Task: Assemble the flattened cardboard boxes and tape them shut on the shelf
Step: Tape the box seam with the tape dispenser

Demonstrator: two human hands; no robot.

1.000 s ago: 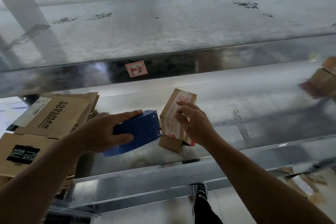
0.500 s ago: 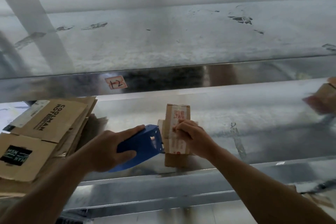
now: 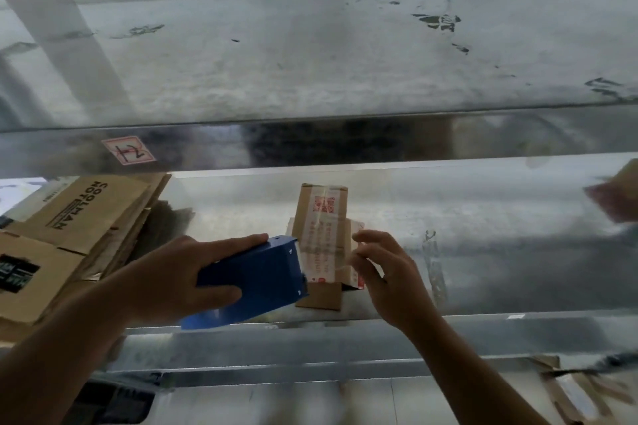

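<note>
A small brown cardboard box [image 3: 322, 217] lies on the metal shelf [image 3: 483, 252], a strip of clear tape with red print running along its top. My left hand [image 3: 179, 276] grips a blue tape dispenser [image 3: 255, 281], whose front end sits against the box's left side. My right hand [image 3: 383, 269] is just right of the box, fingers curled, seeming to pinch a loose stretch of clear tape; the blur hides the contact.
A pile of flattened cardboard boxes [image 3: 62, 238] printed in black lies at the shelf's left end. Another brown box [image 3: 618, 197] shows blurred at the far right. The upper shelf's edge [image 3: 310, 145] carries a red-framed label [image 3: 129, 151]. Cardboard scraps [image 3: 580, 390] lie below right.
The box has turned to lie lengthwise away from me. My right hand came off its top and moved to its right side. The dispenser stayed at the box's left.
</note>
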